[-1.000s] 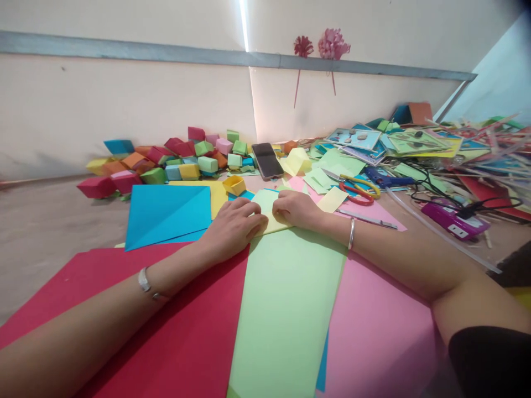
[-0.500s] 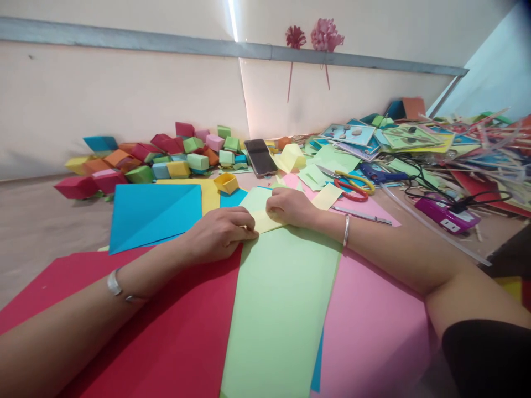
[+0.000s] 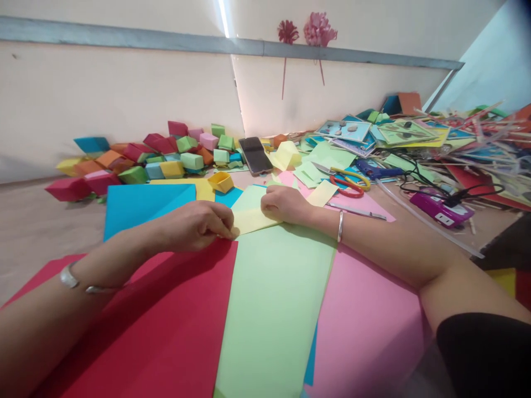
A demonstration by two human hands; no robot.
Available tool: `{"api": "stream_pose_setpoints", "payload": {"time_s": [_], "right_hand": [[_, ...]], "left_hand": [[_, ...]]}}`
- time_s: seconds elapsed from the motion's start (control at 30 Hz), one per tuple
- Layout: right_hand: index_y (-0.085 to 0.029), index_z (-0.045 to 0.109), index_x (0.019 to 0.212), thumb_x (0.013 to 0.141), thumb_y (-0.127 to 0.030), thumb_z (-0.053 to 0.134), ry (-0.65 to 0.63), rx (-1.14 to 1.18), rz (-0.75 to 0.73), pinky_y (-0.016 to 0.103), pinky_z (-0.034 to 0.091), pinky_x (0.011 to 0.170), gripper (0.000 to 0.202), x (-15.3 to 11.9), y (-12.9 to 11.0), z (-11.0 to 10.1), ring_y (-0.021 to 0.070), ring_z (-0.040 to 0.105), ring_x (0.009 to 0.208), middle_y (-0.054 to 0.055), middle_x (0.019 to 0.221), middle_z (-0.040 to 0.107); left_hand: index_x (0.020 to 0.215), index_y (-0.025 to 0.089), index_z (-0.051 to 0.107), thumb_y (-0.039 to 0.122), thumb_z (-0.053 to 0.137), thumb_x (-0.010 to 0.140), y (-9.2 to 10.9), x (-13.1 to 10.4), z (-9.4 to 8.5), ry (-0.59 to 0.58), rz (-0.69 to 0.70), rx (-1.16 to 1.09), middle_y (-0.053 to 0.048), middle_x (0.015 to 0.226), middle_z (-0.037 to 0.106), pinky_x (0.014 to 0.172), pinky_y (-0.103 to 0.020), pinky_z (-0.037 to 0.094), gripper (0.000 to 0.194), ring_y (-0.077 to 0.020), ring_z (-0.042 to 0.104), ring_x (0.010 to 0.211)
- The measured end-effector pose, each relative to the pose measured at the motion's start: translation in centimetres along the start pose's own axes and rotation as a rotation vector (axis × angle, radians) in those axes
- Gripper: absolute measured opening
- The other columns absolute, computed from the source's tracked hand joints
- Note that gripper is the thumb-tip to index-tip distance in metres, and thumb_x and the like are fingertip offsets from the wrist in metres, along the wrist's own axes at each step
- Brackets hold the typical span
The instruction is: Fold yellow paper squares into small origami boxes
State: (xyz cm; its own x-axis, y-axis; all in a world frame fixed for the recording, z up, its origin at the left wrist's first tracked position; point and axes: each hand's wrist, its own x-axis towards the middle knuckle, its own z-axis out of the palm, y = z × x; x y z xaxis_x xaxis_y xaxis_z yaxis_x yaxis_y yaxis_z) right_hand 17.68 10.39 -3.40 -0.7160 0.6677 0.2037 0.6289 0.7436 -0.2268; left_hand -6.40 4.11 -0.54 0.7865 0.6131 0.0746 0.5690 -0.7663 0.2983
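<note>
A pale yellow paper strip (image 3: 254, 220) lies across the top part of a light green sheet (image 3: 274, 298). My left hand (image 3: 201, 225) pinches the strip's left end, its fingertips pressed together. Curled fingers of my right hand (image 3: 286, 204) press on the strip's right part, and their tips are partly hidden. A red sheet (image 3: 166, 320) lies under my left forearm, with a blue sheet (image 3: 145, 207) behind my left hand. Beyond my right forearm's near side is a pink sheet (image 3: 369, 315).
Colourful folded paper boxes (image 3: 172, 168) are piled at the back left. A phone (image 3: 255, 156), scissors (image 3: 350, 181), a blue glue gun (image 3: 377, 170) and a purple power socket (image 3: 442, 209) lie behind and right of my hands. Paper pieces and sticks fill the back right.
My left hand has slid left along the strip to its end, exposing more of it. My right hand has stayed at the strip's right part. The view has shifted slightly.
</note>
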Motion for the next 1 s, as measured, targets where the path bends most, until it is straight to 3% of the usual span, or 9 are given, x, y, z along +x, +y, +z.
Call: {"api": "stream_pose_setpoints", "payload": {"time_s": [0.17,0.43,0.67,0.77,0.9,1.0], "right_hand": [[-0.015,0.071,0.08,0.087,-0.011,0.054,-0.005,0.005,-0.009,0.025,0.024,0.057,0.019,0.1,0.2,0.2,0.0137,0.049,0.077,0.005,0.086,0.058],[-0.016,0.071,0.078,0.086,-0.009,0.054,0.017,0.03,-0.029,0.025,0.024,0.057,0.019,0.1,0.4,0.4,0.014,0.049,0.079,0.005,0.085,0.058],[-0.016,0.07,0.077,0.085,-0.009,0.055,0.02,0.009,-0.034,0.025,0.024,0.057,0.019,0.1,0.4,0.4,0.0137,0.051,0.078,0.004,0.084,0.059],[-0.015,0.07,0.077,0.085,-0.01,0.056,0.025,-0.003,-0.032,0.025,0.024,0.057,0.017,0.1,0.4,0.4,0.0137,0.052,0.078,0.005,0.084,0.06],[-0.015,0.071,0.077,0.085,-0.011,0.056,0.026,0.001,-0.021,0.025,0.024,0.056,0.017,0.1,0.1,0.4,0.0137,0.053,0.078,0.005,0.085,0.061],[-0.015,0.071,0.076,0.083,-0.011,0.056,0.037,0.016,-0.017,0.024,0.026,0.057,0.017,0.2,0.1,0.4,0.0142,0.053,0.078,0.005,0.085,0.062]], "left_hand": [[0.08,0.023,0.079,0.016,0.05,0.086,0.1,-0.2,-0.9,-0.09,-0.015,-0.032,-0.007,0.091,0.076,0.064,-0.019,0.052,0.031,-0.0159,0.07,0.079],[0.053,0.019,0.063,0.01,0.047,0.074,-1.0,-0.2,0.6,0.009,-0.035,-0.003,-0.005,0.082,0.072,0.058,-0.021,0.046,0.027,-0.0139,0.065,0.068],[0.091,0.021,0.069,0.027,0.039,0.096,1.5,1.0,0.4,-0.048,-0.09,0.053,-0.006,0.09,0.07,0.066,-0.023,0.044,0.03,-0.0162,0.063,0.078],[0.089,0.021,0.066,0.027,0.036,0.097,1.8,1.4,1.1,-0.057,-0.117,0.121,-0.005,0.085,0.068,0.064,-0.023,0.042,0.031,-0.0164,0.061,0.075],[0.104,0.024,0.064,0.021,0.032,0.095,1.5,1.8,2.0,-0.068,-0.135,0.169,-0.004,0.099,0.072,0.065,-0.024,0.042,0.034,-0.0178,0.065,0.083],[0.108,0.027,0.064,0.019,0.032,0.094,1.3,2.1,2.4,-0.075,-0.128,0.198,-0.003,0.096,0.072,0.058,-0.023,0.039,0.036,-0.0167,0.064,0.076]]}}
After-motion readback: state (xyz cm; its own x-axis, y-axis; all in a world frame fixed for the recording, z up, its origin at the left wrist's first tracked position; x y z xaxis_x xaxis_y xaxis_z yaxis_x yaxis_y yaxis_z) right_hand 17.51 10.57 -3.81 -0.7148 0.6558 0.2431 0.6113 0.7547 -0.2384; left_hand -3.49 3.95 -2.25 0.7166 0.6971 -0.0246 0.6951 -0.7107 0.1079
